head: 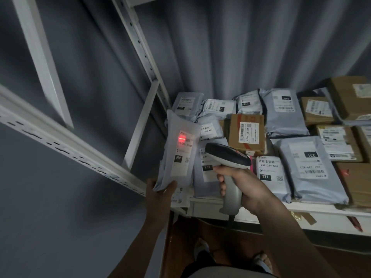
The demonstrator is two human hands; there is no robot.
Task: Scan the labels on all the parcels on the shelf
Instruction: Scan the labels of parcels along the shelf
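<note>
Parcels crowd the white shelf [261,207]; one grey mailer [176,157] is pinched at its bottom edge by the left hand [158,194], tilted up. The right hand [241,185], just beside it, grips the scanner [228,155], whose red line lies on the mailer's label. Most parcels likely remain unscanned. Behind hangs a grey curtain [241,47].

Parcels on a shelf, one raised at its left end

The left hand [158,192] grips the bottom edge of a flat grey plastic mailer [176,151], upright at the left end of the white metal shelf [313,207]. To its right, the right hand [244,184] holds a grey handheld barcode scanner [228,157] before a taped brown cardboard box [248,133]. Right of the scanner lies a large grey plastic parcel [313,171]; behind everything hangs a pleated grey curtain [241,47].
</note>
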